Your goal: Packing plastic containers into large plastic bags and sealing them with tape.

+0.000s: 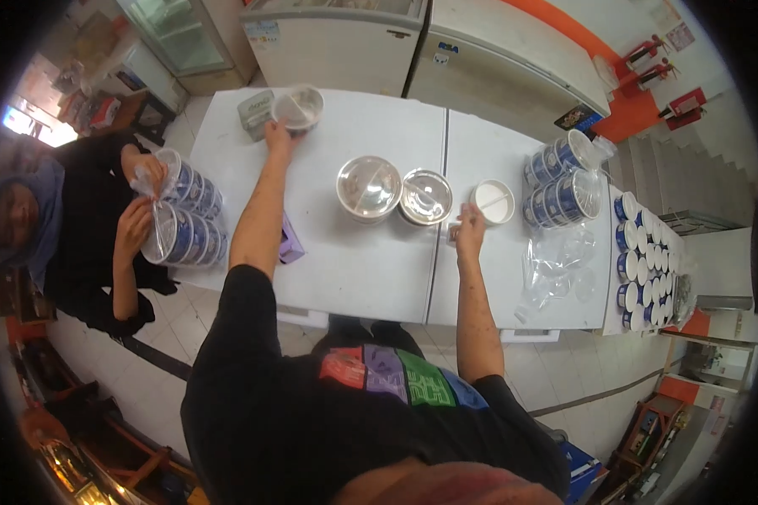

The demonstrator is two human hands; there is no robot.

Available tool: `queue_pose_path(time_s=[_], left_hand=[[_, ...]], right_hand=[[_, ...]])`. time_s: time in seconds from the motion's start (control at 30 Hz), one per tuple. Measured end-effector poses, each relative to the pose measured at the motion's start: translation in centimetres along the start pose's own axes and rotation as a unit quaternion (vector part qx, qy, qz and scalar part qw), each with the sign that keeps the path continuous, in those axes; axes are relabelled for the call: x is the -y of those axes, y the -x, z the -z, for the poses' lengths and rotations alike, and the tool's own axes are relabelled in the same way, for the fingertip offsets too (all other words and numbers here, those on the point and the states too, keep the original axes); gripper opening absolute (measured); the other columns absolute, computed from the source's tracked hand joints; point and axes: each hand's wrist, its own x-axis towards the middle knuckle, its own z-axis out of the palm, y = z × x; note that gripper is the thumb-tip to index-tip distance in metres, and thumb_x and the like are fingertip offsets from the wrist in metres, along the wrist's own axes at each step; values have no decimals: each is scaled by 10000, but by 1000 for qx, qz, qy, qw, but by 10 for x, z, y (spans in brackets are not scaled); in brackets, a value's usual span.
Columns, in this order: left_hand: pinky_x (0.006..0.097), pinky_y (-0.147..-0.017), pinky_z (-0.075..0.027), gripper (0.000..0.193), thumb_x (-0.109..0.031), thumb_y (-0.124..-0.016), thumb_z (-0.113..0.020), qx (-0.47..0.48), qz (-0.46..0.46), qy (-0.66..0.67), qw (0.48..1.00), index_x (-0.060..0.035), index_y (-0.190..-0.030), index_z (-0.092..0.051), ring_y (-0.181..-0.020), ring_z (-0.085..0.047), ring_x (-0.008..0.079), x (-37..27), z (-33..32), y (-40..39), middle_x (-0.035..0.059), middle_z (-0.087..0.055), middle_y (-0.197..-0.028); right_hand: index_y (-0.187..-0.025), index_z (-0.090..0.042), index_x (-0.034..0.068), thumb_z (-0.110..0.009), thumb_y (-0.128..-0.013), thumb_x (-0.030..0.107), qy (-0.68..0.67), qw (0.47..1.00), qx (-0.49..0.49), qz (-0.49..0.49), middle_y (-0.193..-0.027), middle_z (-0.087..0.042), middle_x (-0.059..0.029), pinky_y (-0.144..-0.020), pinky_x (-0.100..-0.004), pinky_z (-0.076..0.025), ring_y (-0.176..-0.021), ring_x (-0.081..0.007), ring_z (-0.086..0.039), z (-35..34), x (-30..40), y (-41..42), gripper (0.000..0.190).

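My left hand is on the near side of a round white-rimmed tub with a divider across it, beside a greenish pack at the table's far left. My right hand is at a small brown and pink item, close to an open white divided tub; whether its fingers touch that tub is unclear. Between my arms stand a larger tub with a shiny clear lid and a second lidded tub, side by side.
Bagged stacks of blue tubs stand at the right, above clear plastic wrapping. A purple box lies by my left forearm. At the left a person holds the neck of a bag of blue tubs. Many tubs fill the side table.
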Motion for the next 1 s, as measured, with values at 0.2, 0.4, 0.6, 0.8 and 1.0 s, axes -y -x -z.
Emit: queue_pose_path(time_s=[0.2, 0.4, 0.6, 0.8, 1.0], left_hand=[[360, -777, -553, 300, -224, -938, -506, 45, -87, -140, 985, -64, -1167, -397, -1015, -561, 238, -89, 77, 164, 126, -497, -1116], [352, -867, -499, 616, -290, -944, -483, 186, 194, -188, 945, -24, -1441, -235, -1126, -544, 225, -16, 120, 310, 107, -488, -1284], [381, -872, -447, 464, -288, -942, -501, 215, 42, -421, 880, 2, -1295, -421, -1076, -542, 283, 150, 128, 303, 146, -552, -1176], [456, -1032, -349, 814, -462, -794, -666, 165, -257, -596, 742, 44, -1352, -358, -1244, -408, 393, 85, 68, 356, 236, -426, -1354], [464, -1027, -364, 1141, -564, -534, -823, 279, -345, -555, 704, 52, -1360, -333, -1240, -404, 401, 97, 64, 355, 256, -376, -1382]], right_hand=[[-1193, -458, 7, -505, -957, 127, -147, 948, -65, 276, -828, -486, -39, -584, -231, -413, -638, -96, -480, 8, -20, 68, 268], [-1412, -308, 76, -451, -987, 210, 5, 935, 337, 114, -1071, -554, -126, -625, -259, -458, -777, -130, -583, -16, -47, 123, 468], [-1305, -479, 54, -435, -988, 249, 95, 932, 302, 176, -1075, -568, -170, -728, -334, -476, -779, -245, -599, -60, -97, 103, 375], [-1265, -524, 50, -455, -972, 227, 192, 927, 248, 205, -1158, -570, -214, -874, -362, -447, -1015, -299, -571, -59, -84, 102, 349], [-1331, -471, 74, -429, -965, 204, 143, 865, 237, 418, -1298, -527, -179, -1000, -434, -392, -1155, -374, -508, -60, -95, 102, 391]])
